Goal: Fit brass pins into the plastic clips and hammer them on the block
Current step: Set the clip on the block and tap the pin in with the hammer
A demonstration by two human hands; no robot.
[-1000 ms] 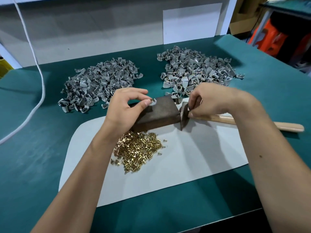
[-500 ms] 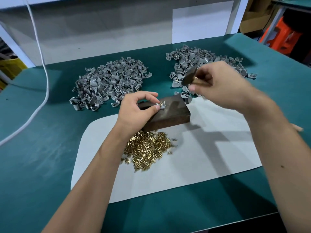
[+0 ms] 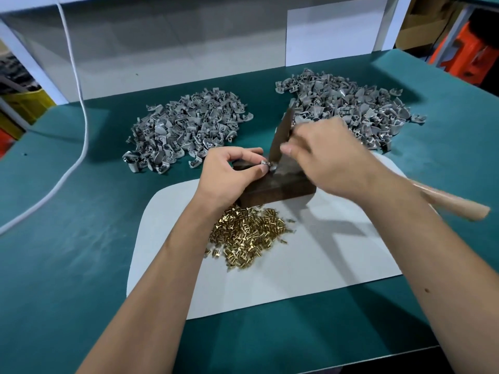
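A dark block (image 3: 278, 188) lies on a white mat (image 3: 310, 265) at the table's middle. My left hand (image 3: 229, 174) pinches a grey plastic clip (image 3: 264, 165) and holds it on the block's top. My right hand (image 3: 326, 155) grips a hammer (image 3: 282, 140) close to its dark head. The head's lower end touches the clip. The wooden handle (image 3: 456, 205) sticks out to the right, blurred. A heap of brass pins (image 3: 248, 236) lies on the mat just in front of the block.
Two heaps of grey clips lie on the green table: one at back left (image 3: 186, 128), one at back right (image 3: 359, 103). A white cable (image 3: 81, 109) hangs down and runs off to the left. Orange objects (image 3: 467, 58) stand beyond the table's right corner.
My right hand lifted the hammer from beside the block, raised it over the right clip heap, then brought its head down onto the clip. My left hand kept the clip on the block.
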